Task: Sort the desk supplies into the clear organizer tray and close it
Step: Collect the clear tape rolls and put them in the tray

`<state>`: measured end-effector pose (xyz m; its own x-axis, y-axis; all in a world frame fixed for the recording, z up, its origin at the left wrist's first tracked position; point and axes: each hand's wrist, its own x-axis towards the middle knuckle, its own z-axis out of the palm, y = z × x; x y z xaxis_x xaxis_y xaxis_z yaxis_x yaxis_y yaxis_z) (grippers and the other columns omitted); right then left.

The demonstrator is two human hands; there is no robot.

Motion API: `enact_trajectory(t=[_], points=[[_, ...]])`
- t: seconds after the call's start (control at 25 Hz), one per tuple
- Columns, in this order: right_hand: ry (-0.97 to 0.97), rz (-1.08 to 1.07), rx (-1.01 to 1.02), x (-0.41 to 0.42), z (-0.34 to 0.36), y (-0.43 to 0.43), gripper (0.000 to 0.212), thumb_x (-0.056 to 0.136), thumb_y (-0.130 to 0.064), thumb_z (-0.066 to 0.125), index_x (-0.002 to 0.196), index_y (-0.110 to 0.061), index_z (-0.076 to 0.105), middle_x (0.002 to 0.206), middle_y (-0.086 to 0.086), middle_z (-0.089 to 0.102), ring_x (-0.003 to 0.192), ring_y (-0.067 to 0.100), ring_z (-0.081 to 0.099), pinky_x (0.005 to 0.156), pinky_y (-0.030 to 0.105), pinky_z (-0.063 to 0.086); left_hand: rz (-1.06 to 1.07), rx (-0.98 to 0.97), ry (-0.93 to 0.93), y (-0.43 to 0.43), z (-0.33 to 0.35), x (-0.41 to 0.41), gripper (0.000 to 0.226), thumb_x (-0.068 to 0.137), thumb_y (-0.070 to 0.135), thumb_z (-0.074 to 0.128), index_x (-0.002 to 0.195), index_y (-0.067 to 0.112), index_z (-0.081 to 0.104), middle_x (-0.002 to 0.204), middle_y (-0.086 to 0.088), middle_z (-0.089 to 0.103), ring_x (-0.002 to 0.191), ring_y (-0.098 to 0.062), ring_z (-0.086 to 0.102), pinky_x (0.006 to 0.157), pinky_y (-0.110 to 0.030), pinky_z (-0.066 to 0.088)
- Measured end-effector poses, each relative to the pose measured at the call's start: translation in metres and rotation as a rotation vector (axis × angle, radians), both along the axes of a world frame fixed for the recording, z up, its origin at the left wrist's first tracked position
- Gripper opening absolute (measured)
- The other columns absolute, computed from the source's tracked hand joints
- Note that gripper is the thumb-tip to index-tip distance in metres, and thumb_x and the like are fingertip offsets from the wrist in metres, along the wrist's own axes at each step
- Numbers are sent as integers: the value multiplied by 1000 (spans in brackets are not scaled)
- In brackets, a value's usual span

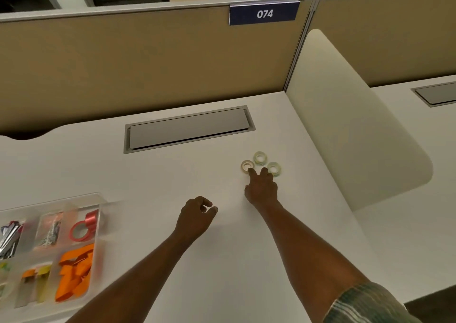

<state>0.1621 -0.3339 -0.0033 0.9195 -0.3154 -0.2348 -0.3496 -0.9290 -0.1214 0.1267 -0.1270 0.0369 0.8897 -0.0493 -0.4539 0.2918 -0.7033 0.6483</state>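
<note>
1. Far left, the clear organizer tray sits open, red tape and orange paper bits already inside.
2. My left hand hovers loosely curled, holding nothing.
3. My right hand has its fingers spread onto three small clear tape rolls, well apart from the tray. I'd hook fingertips through the holes and lift all three together.

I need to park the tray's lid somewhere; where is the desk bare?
Bare: the stretch between the organizer tray and the left hand, and the strip under the grey cable hatch. Crowded: around the three tape rolls, where the right hand reaches.
</note>
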Motion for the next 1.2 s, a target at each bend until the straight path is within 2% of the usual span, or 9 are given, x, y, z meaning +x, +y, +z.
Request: enact_trajectory(t=[0.28, 0.36, 0.48, 0.64, 0.76, 0.88, 1.0, 1.08, 1.2], points=[[-98, 180, 1, -11, -19, -8, 28, 94, -29, 57, 119, -17, 55, 122, 6, 51, 103, 26, 57, 72, 36, 49, -7, -25, 31, -14, -2, 9, 17, 88, 40, 65, 98, 26, 65, 102, 3, 63, 85, -7, 58, 65, -25, 40], [-176, 92, 207, -18, -20, -8, 19, 90, -30, 61, 105, -19, 59, 113, 1, 55, 98, 24, 59, 74, 34, 49, 20, -74, 54, -22, -2, 10, 18, 88, 42, 63, 96, 26, 65, 99, 3, 65, 82, -7, 59, 64, -25, 43], [-268, -145, 711, -25, -10, -2, 21, 87, -42, 69, 91, -23, 61, 99, -11, 65, 85, 14, 64, 75, 28, 49, 120, -171, 119, -38, -1, 14, 32, 89, 52, 59, 104, 24, 62, 102, 0, 66, 88, -15, 64, 77, -35, 55], [-218, -52, 1050, -32, 14, 12, 32, 81, -53, 73, 103, -37, 57, 104, -21, 70, 73, 10, 66, 74, 28, 56, 348, -479, 288, -57, 3, 21, 57, 90, 66, 51, 122, 18, 55, 109, -6, 66, 94, -24, 70, 72, -39, 61], [-187, 118, 1010, -34, 25, 17, 34, 83, -46, 69, 114, -42, 57, 108, -25, 70, 82, 5, 69, 75, 23, 58, 452, -630, 276, -63, 1, 28, 39, 96, 48, 50, 112, 16, 66, 93, -7, 75, 82, -23, 75, 65, -36, 60], [-292, -37, 1045, -23, 28, 16, 34, 83, -46, 68, 115, -40, 61, 107, -18, 72, 73, 10, 71, 76, 29, 59, 505, -579, 255, -62, 3, 34, 27, 97, 28, 48, 107, 12, 67, 81, -10, 72, 61, -20, 67, 50, -29, 50], [-420, -187, 637, -11, 18, -7, 38, 89, -32, 69, 124, -20, 62, 127, 1, 63, 96, 23, 68, 88, 40, 54, 484, -544, 272, -51, 6, 33, 26, 97, 29, 49, 103, 11, 67, 76, -8, 67, 54, -19, 59, 46, -27, 44], [-175, -159, 394, -7, 9, -27, 50, 91, -30, 64, 138, -15, 53, 150, 10, 43, 125, 33, 52, 100, 43, 48, 451, -558, 287, -41, 9, 28, 30, 98, 35, 51, 101, 11, 68, 77, -8, 66, 55, -19, 59, 47, -28, 42], [121, -82, 207, -9, 4, -41, 50, 94, -30, 55, 142, -19, 46, 155, 7, 32, 130, 35, 41, 101, 41, 44, 437, -553, 297, -25, 13, 20, 34, 99, 38, 50, 102, 9, 68, 81, -10, 66, 57, -20, 59, 50, -29, 42]])
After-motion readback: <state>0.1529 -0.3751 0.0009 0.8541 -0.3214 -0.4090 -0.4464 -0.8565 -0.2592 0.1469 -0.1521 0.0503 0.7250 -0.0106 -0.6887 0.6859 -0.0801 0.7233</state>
